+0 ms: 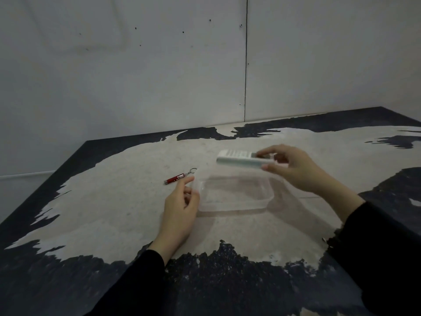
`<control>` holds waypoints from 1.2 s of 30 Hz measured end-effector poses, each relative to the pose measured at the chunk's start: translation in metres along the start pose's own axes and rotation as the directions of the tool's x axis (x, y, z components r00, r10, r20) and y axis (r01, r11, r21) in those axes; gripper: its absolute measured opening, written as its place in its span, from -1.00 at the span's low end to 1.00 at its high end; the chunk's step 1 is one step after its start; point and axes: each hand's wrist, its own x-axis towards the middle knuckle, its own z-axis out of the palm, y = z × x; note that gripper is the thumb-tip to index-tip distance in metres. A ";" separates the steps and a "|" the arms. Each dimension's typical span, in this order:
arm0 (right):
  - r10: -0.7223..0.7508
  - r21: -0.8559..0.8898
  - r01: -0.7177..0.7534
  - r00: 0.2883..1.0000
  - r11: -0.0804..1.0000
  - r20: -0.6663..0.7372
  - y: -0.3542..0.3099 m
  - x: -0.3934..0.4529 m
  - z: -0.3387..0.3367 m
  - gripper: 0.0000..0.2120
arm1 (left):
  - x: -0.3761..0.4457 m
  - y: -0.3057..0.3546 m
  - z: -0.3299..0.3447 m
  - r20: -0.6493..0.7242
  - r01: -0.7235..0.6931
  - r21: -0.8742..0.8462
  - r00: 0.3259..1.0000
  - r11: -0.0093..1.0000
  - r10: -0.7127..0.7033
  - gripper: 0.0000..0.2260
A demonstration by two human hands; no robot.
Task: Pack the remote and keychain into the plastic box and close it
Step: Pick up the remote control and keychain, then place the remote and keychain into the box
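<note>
My right hand (293, 167) grips one end of a white remote (237, 158), which hangs level above the far edge of the clear plastic box (234, 206). The box sits open on the table with nothing visible inside, and I see no lid. My left hand (182, 206) rests against the box's left rim, fingers loosely curled, index finger stretched forward; whether it grips the rim I cannot tell. The keychain (178, 177), a small red torch on a metal ring, lies on the table just beyond that fingertip, apart from it.
The table (114, 201) is worn, pale in the middle with dark patches around the edges. A grey panelled wall (159, 76) rises right behind its far edge. Black sleeves cover both forearms.
</note>
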 end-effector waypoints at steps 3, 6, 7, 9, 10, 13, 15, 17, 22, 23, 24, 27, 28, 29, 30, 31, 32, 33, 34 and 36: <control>-0.032 -0.125 0.042 0.996 0.991 0.084 -0.006 -0.012 0.013 -0.72 | -0.003 0.000 0.001 0.014 0.000 0.004 1.000 1.000 0.000 -0.73; -0.048 -0.156 0.061 0.995 0.986 0.085 -0.008 -0.016 0.023 -0.73 | -0.002 -0.001 0.000 0.023 0.006 0.018 1.000 1.000 -0.007 -0.72; -0.062 -0.168 0.074 0.995 0.983 0.078 -0.009 -0.015 0.026 -0.73 | -0.001 -0.002 0.000 0.017 0.005 0.011 1.000 1.000 -0.006 -0.72; -0.074 -0.219 0.088 0.995 0.972 0.070 -0.011 -0.012 0.031 -0.73 | 0.000 -0.002 0.000 0.013 -0.006 -0.002 1.000 1.000 0.006 -0.72; -0.073 -0.255 0.089 0.995 0.963 0.073 -0.012 -0.011 0.033 -0.73 | 0.000 -0.002 0.000 0.015 -0.012 -0.005 1.000 1.000 0.012 -0.72; -0.049 -0.405 0.089 0.993 0.910 0.109 -0.015 -0.004 0.040 -0.73 | 0.001 -0.002 0.001 0.013 -0.018 -0.020 1.000 1.000 0.018 -0.72; -0.017 -0.472 0.086 0.989 0.877 0.149 -0.016 0.002 0.043 -0.74 | 0.001 -0.003 0.002 0.006 -0.016 -0.024 1.000 1.000 0.016 -0.72; 0.003 -0.515 0.079 0.988 0.853 0.156 -0.018 0.006 0.046 -0.77 | 0.001 -0.004 0.001 0.007 -0.007 -0.019 1.000 1.000 0.007 -0.71; -0.067 -0.560 0.128 0.989 0.818 0.129 -0.012 0.005 0.047 -0.74 | 0.001 0.001 0.000 0.004 -0.037 0.030 0.999 0.999 0.037 -0.66; -0.098 -0.552 0.146 0.988 0.821 0.115 -0.009 0.002 0.045 -0.72 | 0.003 0.002 -0.003 -0.002 -0.069 0.078 0.998 0.995 0.069 -0.64; -0.121 -0.526 0.151 0.988 0.837 0.091 -0.006 -0.001 0.043 -0.68 | 0.006 0.002 -0.008 -0.015 -0.100 0.123 0.995 0.987 0.103 -0.64; -0.086 -0.311 0.093 0.996 0.946 0.036 -0.003 -0.010 0.037 -0.52 | 0.027 -0.003 -0.024 -0.065 -0.147 0.280 0.983 0.949 0.171 -0.68; -0.064 -0.245 0.071 0.997 0.967 0.034 -0.001 -0.011 0.035 -0.48 | 0.036 -0.007 -0.028 -0.058 -0.152 0.380 0.981 0.913 0.187 -0.68; -0.050 -0.211 0.057 0.998 0.976 0.040 0.001 -0.012 0.034 -0.49 | 0.047 -0.011 -0.031 -0.031 -0.158 0.493 0.980 0.856 0.198 -0.68; -0.044 -0.198 0.053 0.998 0.979 0.050 0.004 -0.011 0.033 -0.53 | 0.055 -0.016 -0.032 0.008 -0.155 0.595 0.982 0.789 0.188 -0.68; -0.045 -0.191 0.056 0.997 0.980 0.060 0.006 -0.010 0.033 -0.59 | 0.063 -0.020 -0.033 0.041 -0.143 0.670 0.987 0.728 0.156 -0.69; -0.048 -0.182 0.059 0.997 0.982 0.067 0.007 -0.009 0.033 -0.64 | 0.068 -0.022 -0.033 0.061 -0.127 0.719 0.991 0.684 0.120 -0.72; -0.048 -0.176 0.060 0.996 0.983 0.071 0.009 -0.009 0.033 -0.66 | 0.072 -0.023 -0.034 0.068 -0.117 0.745 0.993 0.657 0.100 -0.76; -0.049 -0.176 0.061 0.996 0.983 0.074 0.009 -0.009 0.033 -0.67 | 0.075 -0.023 -0.035 0.064 -0.111 0.756 0.993 0.645 0.096 -0.80; -0.057 -0.182 0.070 0.995 0.981 0.079 0.010 -0.010 0.033 -0.67 | 0.080 -0.018 -0.038 0.038 -0.094 0.742 0.994 0.664 0.098 -0.86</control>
